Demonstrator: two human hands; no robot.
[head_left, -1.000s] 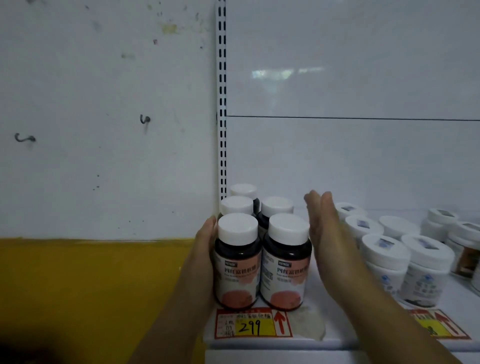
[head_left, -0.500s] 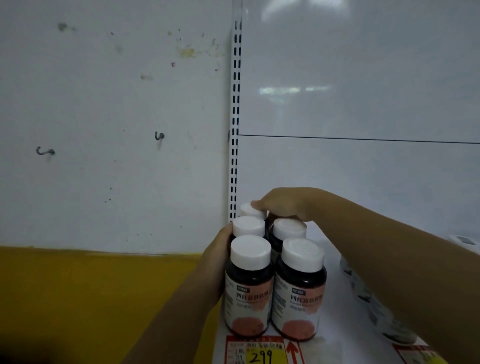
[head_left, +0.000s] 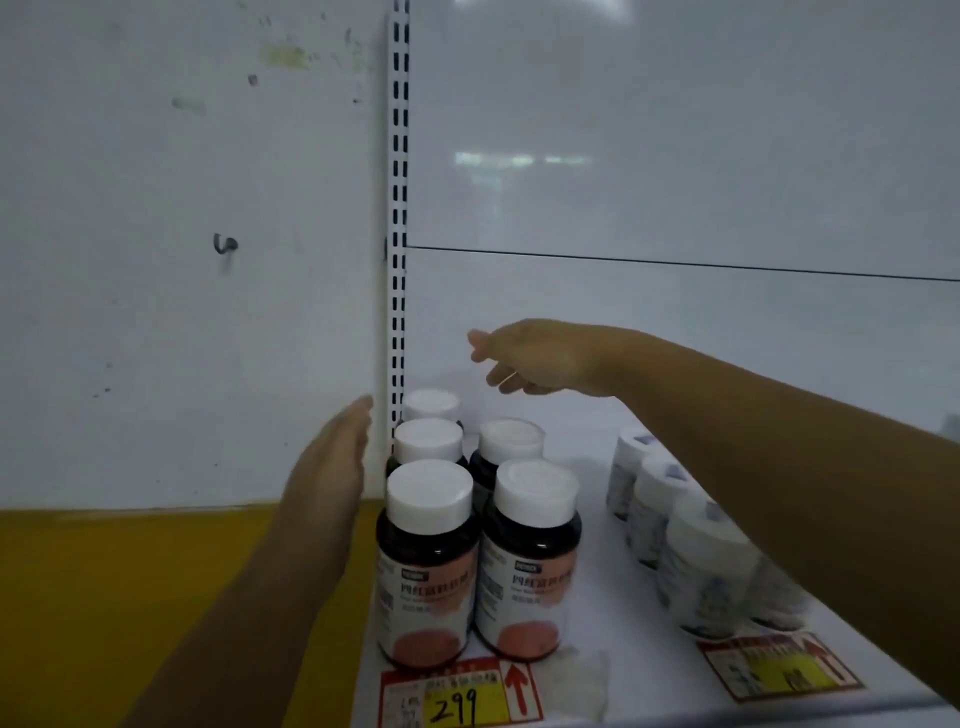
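- The right grip (head_left: 535, 358), a bare hand, lay on the cap of the farthest bottle half a second ago. Now it hangs in the air above and beyond that cap and touches nothing.
- Its fingers are loosely spread and hold nothing, so it is released.
- The left grip (head_left: 332, 467) was pressed flat against the left side of the bottles (head_left: 467, 519). It has now drawn off to the left, and a narrow gap shows between palm and glass.
- Its fingers are straight and together, blurred at the tips, and it too is released and empty.
- The five dark bottles with white caps have kept their places since the earlier frame, at the left end of the white shelf (head_left: 592, 597), right by the slotted upright (head_left: 397, 208).
- They stand in two rows running near to far, with three in the left row and two in the right, packed close together.
- Each bottle is upright, with its long axis vertical and its cap on top. The pink labels of the two nearest ones face the near edge.
- A red and yellow price tag (head_left: 457, 696) reading 299 lies on the shelf lip just in front of them.
- A group of white jars (head_left: 691, 561) stands further right on the same shelf, partly behind the right forearm.
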